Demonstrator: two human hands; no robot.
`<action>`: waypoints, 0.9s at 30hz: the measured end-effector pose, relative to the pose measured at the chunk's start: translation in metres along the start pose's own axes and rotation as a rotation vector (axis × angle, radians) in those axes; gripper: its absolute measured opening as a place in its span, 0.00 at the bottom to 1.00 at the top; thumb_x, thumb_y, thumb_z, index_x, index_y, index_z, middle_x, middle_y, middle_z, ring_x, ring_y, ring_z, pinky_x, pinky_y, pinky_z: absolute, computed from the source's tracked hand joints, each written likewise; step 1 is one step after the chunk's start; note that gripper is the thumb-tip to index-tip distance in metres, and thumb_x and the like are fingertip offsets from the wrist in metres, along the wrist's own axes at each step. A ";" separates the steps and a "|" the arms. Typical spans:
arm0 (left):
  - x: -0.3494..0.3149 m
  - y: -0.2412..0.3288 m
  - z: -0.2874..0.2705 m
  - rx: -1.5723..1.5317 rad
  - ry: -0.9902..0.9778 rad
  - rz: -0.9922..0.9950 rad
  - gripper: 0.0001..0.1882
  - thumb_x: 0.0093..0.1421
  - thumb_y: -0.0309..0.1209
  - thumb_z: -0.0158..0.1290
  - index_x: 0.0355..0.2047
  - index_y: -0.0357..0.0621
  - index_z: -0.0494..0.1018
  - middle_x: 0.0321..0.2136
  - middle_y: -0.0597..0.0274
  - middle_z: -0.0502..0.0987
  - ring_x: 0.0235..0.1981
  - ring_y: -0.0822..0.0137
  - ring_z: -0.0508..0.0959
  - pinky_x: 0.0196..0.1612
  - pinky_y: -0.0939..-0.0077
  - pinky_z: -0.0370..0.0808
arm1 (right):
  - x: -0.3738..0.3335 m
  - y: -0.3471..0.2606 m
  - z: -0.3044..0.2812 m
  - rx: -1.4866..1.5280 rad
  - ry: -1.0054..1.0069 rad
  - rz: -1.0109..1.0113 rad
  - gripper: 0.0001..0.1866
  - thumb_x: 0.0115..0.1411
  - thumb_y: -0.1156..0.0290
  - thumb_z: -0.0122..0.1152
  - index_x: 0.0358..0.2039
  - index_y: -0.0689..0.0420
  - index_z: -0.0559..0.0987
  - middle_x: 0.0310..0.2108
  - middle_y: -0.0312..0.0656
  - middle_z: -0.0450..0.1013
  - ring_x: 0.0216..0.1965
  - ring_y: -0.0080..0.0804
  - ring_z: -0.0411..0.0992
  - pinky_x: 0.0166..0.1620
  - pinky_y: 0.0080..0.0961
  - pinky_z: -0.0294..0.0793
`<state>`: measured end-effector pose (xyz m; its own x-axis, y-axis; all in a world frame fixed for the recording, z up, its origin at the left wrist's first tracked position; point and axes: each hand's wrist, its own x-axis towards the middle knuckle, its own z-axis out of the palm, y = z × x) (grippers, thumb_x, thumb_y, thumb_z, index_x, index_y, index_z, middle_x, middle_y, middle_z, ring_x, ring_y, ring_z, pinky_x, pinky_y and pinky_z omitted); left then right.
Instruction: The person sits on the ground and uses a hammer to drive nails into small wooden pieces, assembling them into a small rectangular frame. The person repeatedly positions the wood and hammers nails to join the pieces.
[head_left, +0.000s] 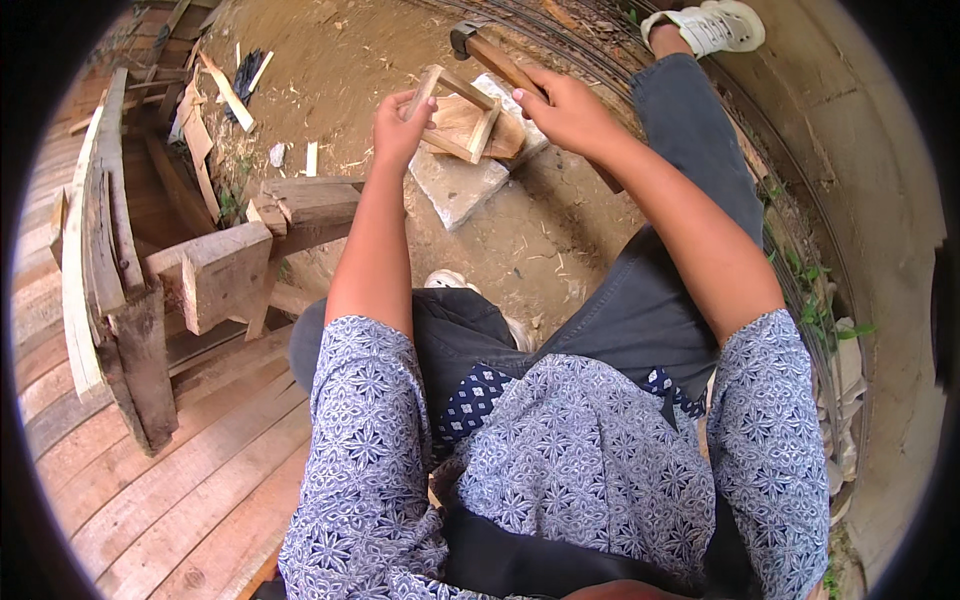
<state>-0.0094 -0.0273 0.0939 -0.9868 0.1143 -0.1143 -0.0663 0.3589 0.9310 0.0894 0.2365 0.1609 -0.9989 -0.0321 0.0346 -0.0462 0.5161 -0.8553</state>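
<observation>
A small four-sided wooden frame [455,148] is held tilted at its left side by my left hand [402,128], fingers closed round the wood. Under and behind it sits a wooden block [505,135], resting on pale stone slabs [458,190] on the ground. My right hand [565,110] grips the wooden handle of a hammer [500,62], its dark metal head up and to the left, beyond the frame. The handle's lower end shows below my right wrist. The hammer head is apart from the frame.
Rough timber beams and a bench-like wooden structure [225,265] stand at my left, above wooden planks [200,470]. Wood scraps [228,90] and shavings lie on the dirt. Long thin rods [590,65] run along a wall [850,150] at right. My legs lie bent around the slabs.
</observation>
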 end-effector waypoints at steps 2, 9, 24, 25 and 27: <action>0.002 -0.004 -0.002 0.026 -0.009 0.033 0.23 0.61 0.37 0.64 0.50 0.36 0.73 0.34 0.53 0.82 0.29 0.71 0.81 0.32 0.77 0.77 | 0.006 -0.011 -0.005 -0.054 0.000 -0.071 0.19 0.68 0.59 0.55 0.52 0.57 0.77 0.27 0.38 0.76 0.26 0.25 0.71 0.33 0.29 0.71; 0.013 0.004 0.001 0.199 -0.152 0.239 0.23 0.58 0.39 0.66 0.47 0.37 0.75 0.33 0.57 0.82 0.33 0.69 0.80 0.37 0.71 0.76 | 0.012 -0.063 -0.035 -0.157 -0.034 -0.149 0.25 0.68 0.58 0.56 0.63 0.53 0.72 0.28 0.39 0.77 0.29 0.24 0.72 0.34 0.26 0.71; 0.011 0.017 0.004 0.205 -0.286 0.199 0.22 0.57 0.34 0.66 0.49 0.37 0.76 0.41 0.52 0.83 0.43 0.65 0.81 0.49 0.70 0.75 | 0.063 -0.111 -0.050 -0.723 -0.321 -0.389 0.22 0.68 0.61 0.57 0.60 0.56 0.74 0.41 0.55 0.79 0.40 0.49 0.79 0.44 0.39 0.75; 0.009 0.017 0.002 0.207 -0.279 0.165 0.22 0.57 0.34 0.66 0.49 0.38 0.76 0.41 0.52 0.83 0.43 0.65 0.81 0.49 0.70 0.75 | 0.064 -0.122 -0.048 -0.695 -0.309 -0.454 0.22 0.68 0.61 0.57 0.59 0.56 0.75 0.40 0.54 0.79 0.39 0.49 0.79 0.44 0.38 0.75; 0.008 0.018 0.001 0.219 -0.290 0.203 0.22 0.57 0.34 0.67 0.49 0.38 0.76 0.41 0.52 0.83 0.44 0.64 0.81 0.49 0.70 0.75 | 0.064 -0.130 -0.047 -0.741 -0.357 -0.427 0.21 0.68 0.62 0.57 0.57 0.57 0.76 0.38 0.54 0.79 0.37 0.48 0.78 0.43 0.39 0.75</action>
<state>-0.0187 -0.0191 0.1096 -0.8921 0.4480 -0.0579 0.1893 0.4871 0.8526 0.0308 0.2078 0.2982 -0.8394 -0.5434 0.0038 -0.5265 0.8115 -0.2535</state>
